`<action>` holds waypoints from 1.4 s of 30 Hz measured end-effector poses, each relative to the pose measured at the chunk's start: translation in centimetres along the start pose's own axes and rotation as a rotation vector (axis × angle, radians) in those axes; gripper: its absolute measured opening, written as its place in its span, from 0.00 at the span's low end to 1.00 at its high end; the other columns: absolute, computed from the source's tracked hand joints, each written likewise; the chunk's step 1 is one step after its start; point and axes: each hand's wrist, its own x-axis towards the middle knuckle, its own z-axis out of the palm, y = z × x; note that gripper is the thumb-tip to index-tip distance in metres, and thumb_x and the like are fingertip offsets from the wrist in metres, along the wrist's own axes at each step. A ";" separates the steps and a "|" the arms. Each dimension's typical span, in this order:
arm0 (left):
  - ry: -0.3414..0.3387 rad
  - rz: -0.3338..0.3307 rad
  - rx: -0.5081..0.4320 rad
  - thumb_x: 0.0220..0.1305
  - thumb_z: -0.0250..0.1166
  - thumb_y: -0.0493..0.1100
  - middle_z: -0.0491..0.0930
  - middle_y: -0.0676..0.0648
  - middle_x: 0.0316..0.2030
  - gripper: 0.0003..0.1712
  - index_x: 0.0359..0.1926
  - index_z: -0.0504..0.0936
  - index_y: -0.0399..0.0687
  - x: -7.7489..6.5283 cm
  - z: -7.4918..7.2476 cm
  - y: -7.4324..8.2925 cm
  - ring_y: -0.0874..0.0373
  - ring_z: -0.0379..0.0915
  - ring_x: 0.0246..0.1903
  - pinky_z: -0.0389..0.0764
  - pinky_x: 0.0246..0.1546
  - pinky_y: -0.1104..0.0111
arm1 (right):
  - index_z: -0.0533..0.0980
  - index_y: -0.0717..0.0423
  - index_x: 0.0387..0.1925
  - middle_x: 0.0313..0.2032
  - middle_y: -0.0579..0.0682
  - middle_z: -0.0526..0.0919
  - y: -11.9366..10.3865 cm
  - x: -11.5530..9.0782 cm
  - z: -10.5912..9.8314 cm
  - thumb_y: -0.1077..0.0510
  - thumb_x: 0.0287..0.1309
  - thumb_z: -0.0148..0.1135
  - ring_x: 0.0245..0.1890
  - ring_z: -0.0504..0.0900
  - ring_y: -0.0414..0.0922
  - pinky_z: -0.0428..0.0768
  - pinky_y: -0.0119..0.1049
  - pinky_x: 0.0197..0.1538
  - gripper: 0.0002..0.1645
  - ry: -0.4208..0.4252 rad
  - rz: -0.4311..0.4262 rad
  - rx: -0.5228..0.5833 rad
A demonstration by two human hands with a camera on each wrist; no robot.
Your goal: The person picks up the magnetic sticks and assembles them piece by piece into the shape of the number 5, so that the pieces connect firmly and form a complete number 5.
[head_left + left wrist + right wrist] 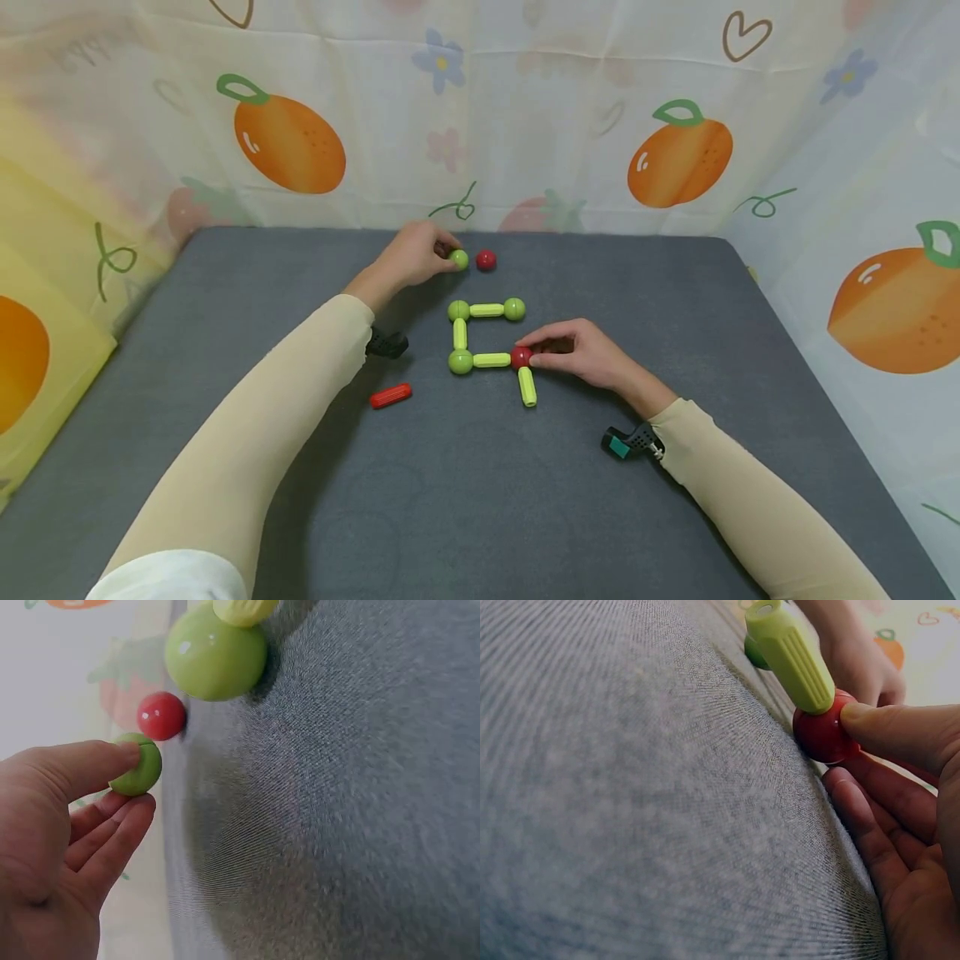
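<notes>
My left hand (417,254) pinches a loose green ball (138,766) between thumb and fingers near the table's far edge. Just right of it lies a loose red ball (486,260). Nearer to me, green balls (461,362) and yellow-green rods (487,310) join in a shape with an open right side. At its lower right corner sits a red ball (521,357), which my right hand (583,353) holds between thumb and fingers. From that ball a yellow-green rod (795,664) points toward me, its other end free.
A red rod (391,396) lies alone on the grey table (465,500), left of the joined shape. Behind the table hangs a pale curtain (540,100) printed with oranges, and its folds continue along both sides.
</notes>
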 end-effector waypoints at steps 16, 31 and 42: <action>-0.011 0.116 -0.177 0.68 0.78 0.40 0.88 0.46 0.48 0.17 0.57 0.92 0.46 -7.4 0.0 3.7 0.53 0.85 0.45 0.85 0.48 0.56 | 0.90 0.51 0.57 0.52 0.46 0.91 0.1 0.1 0.0 0.60 0.71 0.74 0.51 0.88 0.47 0.84 0.37 0.53 0.15 -0.006 -0.002 -0.014; -0.068 0.232 -0.241 0.66 0.79 0.39 0.87 0.56 0.44 0.14 0.52 0.93 0.49 -12.9 2.6 6.9 0.63 0.84 0.38 0.85 0.44 0.63 | 0.90 0.52 0.57 0.52 0.47 0.91 0.3 0.3 -0.3 0.61 0.71 0.73 0.50 0.88 0.48 0.84 0.38 0.52 0.15 -0.005 0.007 0.002; -0.096 0.286 -0.245 0.62 0.82 0.40 0.85 0.59 0.34 0.12 0.47 0.93 0.49 -15.0 5.6 8.6 0.67 0.81 0.32 0.85 0.37 0.67 | 0.89 0.53 0.59 0.52 0.48 0.91 0.1 0.2 -0.4 0.60 0.72 0.73 0.50 0.88 0.49 0.84 0.38 0.52 0.16 -0.003 0.022 0.008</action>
